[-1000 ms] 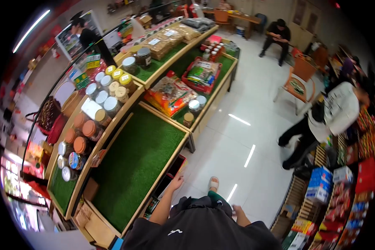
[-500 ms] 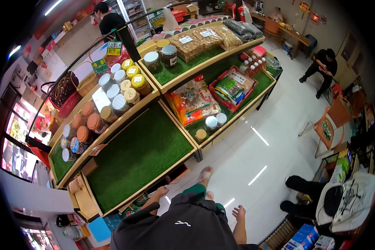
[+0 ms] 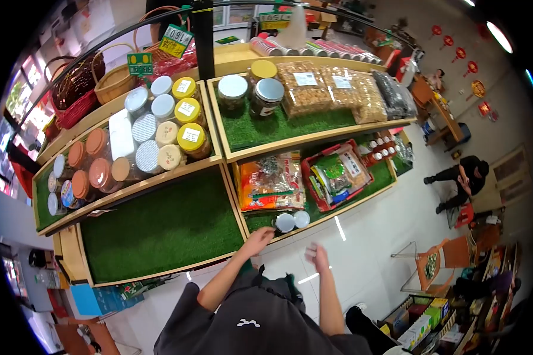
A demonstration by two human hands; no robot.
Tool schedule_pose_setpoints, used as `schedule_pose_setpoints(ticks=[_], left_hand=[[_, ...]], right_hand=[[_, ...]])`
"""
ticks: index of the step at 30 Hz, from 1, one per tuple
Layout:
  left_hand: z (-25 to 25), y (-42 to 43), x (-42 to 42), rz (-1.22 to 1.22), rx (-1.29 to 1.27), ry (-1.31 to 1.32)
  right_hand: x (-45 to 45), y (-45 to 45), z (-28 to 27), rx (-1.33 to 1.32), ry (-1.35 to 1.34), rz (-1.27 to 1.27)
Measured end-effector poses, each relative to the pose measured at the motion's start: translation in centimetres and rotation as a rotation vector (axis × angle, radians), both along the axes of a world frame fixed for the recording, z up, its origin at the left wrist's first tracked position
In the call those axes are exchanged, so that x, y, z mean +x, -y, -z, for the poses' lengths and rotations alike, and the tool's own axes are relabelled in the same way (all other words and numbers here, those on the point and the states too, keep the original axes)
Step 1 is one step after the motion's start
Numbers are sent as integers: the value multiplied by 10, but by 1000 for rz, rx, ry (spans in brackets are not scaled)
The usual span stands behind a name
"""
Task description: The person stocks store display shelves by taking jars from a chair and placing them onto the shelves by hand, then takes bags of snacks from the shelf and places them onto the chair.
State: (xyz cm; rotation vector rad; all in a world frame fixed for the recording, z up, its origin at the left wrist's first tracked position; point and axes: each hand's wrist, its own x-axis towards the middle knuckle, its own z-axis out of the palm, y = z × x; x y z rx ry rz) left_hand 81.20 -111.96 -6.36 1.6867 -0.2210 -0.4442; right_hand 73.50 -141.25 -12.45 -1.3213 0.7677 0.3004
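My left hand [image 3: 259, 241] is at the front edge of the lower right shelf, its fingers bent together beside a silver-lidded jar [image 3: 284, 222]. What is in the fingers, if anything, is hidden; the tan-lidded jar seen in this corner earlier is out of sight behind the hand. A second silver-lidded jar [image 3: 302, 219] touches the first on its right. Over the floor in front of the shelf, my right hand [image 3: 318, 257] hangs with loosely bent fingers apart, slightly blurred and holding nothing.
Behind the jars lie orange food packets [image 3: 271, 183] and a red basket [image 3: 338, 177] of packets. The upper left shelf carries several lidded jars [image 3: 100, 173]. Bagged dry goods [image 3: 305, 89] fill the upper right one. A seated person [image 3: 465, 182] and an orange chair [image 3: 435, 264] are at the right.
My left hand has moved up to the jars at the shelf's front corner, and the tan-lidded jar is now covered. My right hand has risen forward. The view has turned and come closer to the shelves.
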Motion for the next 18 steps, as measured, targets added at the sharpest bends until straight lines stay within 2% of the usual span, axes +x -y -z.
schedule_pose_setpoints(ticks=[2, 3, 6, 10, 11, 12, 13, 14, 15, 16, 17, 18], left_hand=[[-48, 15, 35, -75, -14, 171], [-70, 21, 58, -151, -67, 208], [-128, 25, 114, -349, -215, 372], [-201, 22, 186, -633, -252, 440], [-201, 22, 206, -664, -231, 440], [-196, 24, 228, -725, -83, 496], [-192, 26, 244, -783, 66, 539], [-190, 29, 256, -818, 88, 532], [-189, 33, 269, -827, 51, 448], [-189, 36, 279, -839, 13, 366], [-189, 40, 289, -879, 36, 360], [-190, 42, 297, -896, -159, 230]], right_hand=[[91, -8, -52, -51, 135, -140], [135, -28, -99, -67, 268, -154], [239, -70, -194, 1, 477, -280], [336, -130, -288, 18, 656, -340], [360, -142, -289, -6, 656, -329], [386, -151, -290, -29, 660, -321], [415, -158, -274, -7, 652, -354], [446, -166, -244, -70, 655, -432], [467, -169, -225, -132, 663, -511], [453, -173, -245, 34, 679, -506], [447, -172, -255, 72, 685, -507], [442, -169, -259, 113, 688, -507]])
